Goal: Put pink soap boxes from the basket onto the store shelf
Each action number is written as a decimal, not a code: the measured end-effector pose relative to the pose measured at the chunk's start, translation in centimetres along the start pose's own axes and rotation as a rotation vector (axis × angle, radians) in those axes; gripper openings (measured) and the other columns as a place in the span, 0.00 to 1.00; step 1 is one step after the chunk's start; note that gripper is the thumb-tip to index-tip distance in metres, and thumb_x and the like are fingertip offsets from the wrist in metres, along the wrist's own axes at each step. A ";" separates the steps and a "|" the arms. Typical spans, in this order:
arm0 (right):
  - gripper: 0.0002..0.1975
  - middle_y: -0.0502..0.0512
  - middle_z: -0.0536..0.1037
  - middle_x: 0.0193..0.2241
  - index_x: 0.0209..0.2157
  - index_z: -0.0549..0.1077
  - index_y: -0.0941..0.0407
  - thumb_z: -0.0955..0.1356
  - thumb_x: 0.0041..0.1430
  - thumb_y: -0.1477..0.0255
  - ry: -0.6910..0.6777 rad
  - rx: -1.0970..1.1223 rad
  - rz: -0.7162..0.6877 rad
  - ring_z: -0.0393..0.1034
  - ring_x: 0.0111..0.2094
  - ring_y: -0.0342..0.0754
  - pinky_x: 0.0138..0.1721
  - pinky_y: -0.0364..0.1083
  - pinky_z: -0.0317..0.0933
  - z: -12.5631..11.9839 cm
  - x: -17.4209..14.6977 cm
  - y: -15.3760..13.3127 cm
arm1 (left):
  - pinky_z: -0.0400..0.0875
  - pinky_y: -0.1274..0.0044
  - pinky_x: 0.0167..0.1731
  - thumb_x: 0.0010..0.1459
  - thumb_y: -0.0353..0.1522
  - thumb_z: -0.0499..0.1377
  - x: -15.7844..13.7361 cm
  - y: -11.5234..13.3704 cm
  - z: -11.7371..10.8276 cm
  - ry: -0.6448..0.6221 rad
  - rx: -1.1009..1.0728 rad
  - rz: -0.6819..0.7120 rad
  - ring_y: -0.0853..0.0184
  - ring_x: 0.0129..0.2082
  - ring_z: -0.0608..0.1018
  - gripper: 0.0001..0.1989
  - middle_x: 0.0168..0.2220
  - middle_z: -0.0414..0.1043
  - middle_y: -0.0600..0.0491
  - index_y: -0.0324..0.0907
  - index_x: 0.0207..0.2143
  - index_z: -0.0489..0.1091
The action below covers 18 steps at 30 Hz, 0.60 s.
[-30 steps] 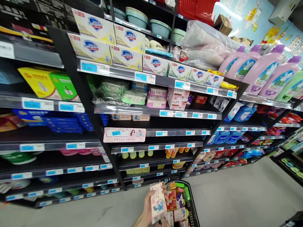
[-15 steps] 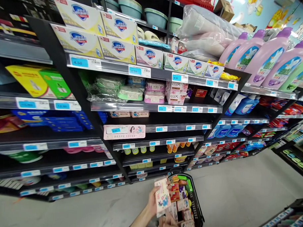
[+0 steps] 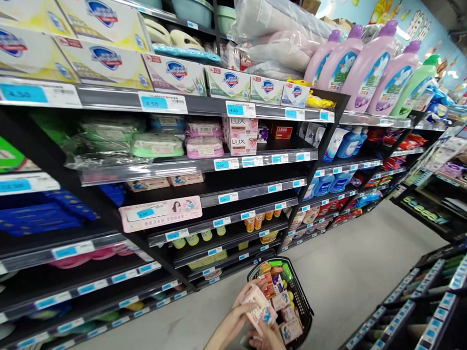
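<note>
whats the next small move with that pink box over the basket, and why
Probably lower the pink box a little and set it into the basket. The left hand grips it from the left and the right hand holds it from below, right above the basket, which already holds similar small boxes, with some room seemingly left near its top.

A shop aisle, a supermarket by the look: long black shelves [image 3: 225, 195] edged with blue price tags [image 3: 236, 109], stocked with boxed soap [image 3: 175, 75], LUX bars [image 3: 240, 137] and big purple detergent bottles [image 3: 369, 67]. Down low, a black shopping basket [image 3: 300, 305] full of small packets on the grey floor [image 3: 352, 271].
</note>
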State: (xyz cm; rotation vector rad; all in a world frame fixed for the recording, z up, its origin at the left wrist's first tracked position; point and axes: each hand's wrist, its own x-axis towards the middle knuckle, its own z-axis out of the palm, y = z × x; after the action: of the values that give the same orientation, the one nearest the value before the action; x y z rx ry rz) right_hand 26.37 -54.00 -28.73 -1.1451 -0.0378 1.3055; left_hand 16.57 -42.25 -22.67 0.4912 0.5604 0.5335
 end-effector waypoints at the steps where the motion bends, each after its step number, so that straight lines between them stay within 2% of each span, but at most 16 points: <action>1: 0.23 0.52 0.86 0.28 0.28 0.82 0.45 0.81 0.29 0.48 0.047 0.001 -0.018 0.82 0.28 0.61 0.35 0.60 0.75 -0.2 0.0 -0.2 | 0.72 0.63 0.55 0.41 0.28 0.75 -0.2 0.0 -0.2 0.005 0.034 0.025 0.44 0.62 0.75 0.32 0.60 0.76 0.44 0.51 0.51 0.79; 4: 0.22 0.53 0.87 0.29 0.24 0.80 0.47 0.81 0.30 0.48 0.132 -0.021 -0.085 0.84 0.34 0.67 0.42 0.65 0.74 -0.8 0.0 -0.6 | 0.73 0.63 0.52 0.44 0.31 0.77 -0.6 -0.6 -1.4 -0.006 0.161 0.021 0.44 0.58 0.78 0.28 0.58 0.78 0.42 0.49 0.50 0.80; 7: 0.24 0.57 0.88 0.32 0.26 0.83 0.49 0.81 0.31 0.46 0.197 -0.020 -0.138 0.84 0.40 0.71 0.47 0.66 0.74 -1.2 -0.4 -1.2 | 0.75 0.64 0.46 0.47 0.38 0.77 -0.6 -2.3 -3.2 -0.012 0.289 -0.001 0.49 0.45 0.83 0.25 0.46 0.83 0.41 0.47 0.49 0.80; 10: 0.29 0.63 0.87 0.32 0.29 0.85 0.55 0.81 0.31 0.46 0.300 -0.070 -0.189 0.84 0.39 0.70 0.45 0.62 0.77 -1.2 -1.0 -2.2 | 0.74 0.66 0.39 0.46 0.42 0.77 -0.1 -4.4 -5.2 0.026 0.413 -0.047 0.53 0.37 0.84 0.27 0.39 0.84 0.43 0.46 0.48 0.81; 13: 0.31 0.63 0.87 0.31 0.31 0.84 0.58 0.83 0.30 0.49 0.358 -0.115 -0.286 0.83 0.37 0.66 0.42 0.58 0.78 -0.8 -1.2 -3.1 | 0.72 0.67 0.35 0.38 0.47 0.79 0.6 -6.1 -6.4 0.054 0.474 -0.088 0.53 0.33 0.83 0.33 0.37 0.84 0.43 0.45 0.47 0.81; 16: 0.33 0.62 0.87 0.32 0.37 0.83 0.57 0.84 0.30 0.52 0.355 -0.079 -0.363 0.83 0.35 0.63 0.39 0.58 0.79 -0.5 -1.2 -3.2 | 0.72 0.68 0.33 0.30 0.46 0.80 0.7 -6.4 -5.5 0.007 0.544 -0.126 0.53 0.31 0.82 0.34 0.33 0.83 0.43 0.41 0.41 0.81; 18: 0.35 0.62 0.87 0.32 0.41 0.82 0.58 0.84 0.32 0.53 0.339 -0.085 -0.388 0.83 0.34 0.62 0.37 0.56 0.79 -0.3 -1.1 -2.9 | 0.73 0.69 0.34 0.29 0.40 0.80 0.3 -5.7 -3.7 -0.047 0.607 -0.169 0.53 0.34 0.82 0.34 0.34 0.83 0.45 0.39 0.42 0.81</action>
State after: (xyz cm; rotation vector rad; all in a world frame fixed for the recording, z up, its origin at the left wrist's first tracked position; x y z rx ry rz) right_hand 28.32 -54.54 -26.33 -1.3423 -0.0632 0.7643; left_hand 16.40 -45.27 -28.75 1.0191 0.7118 0.1798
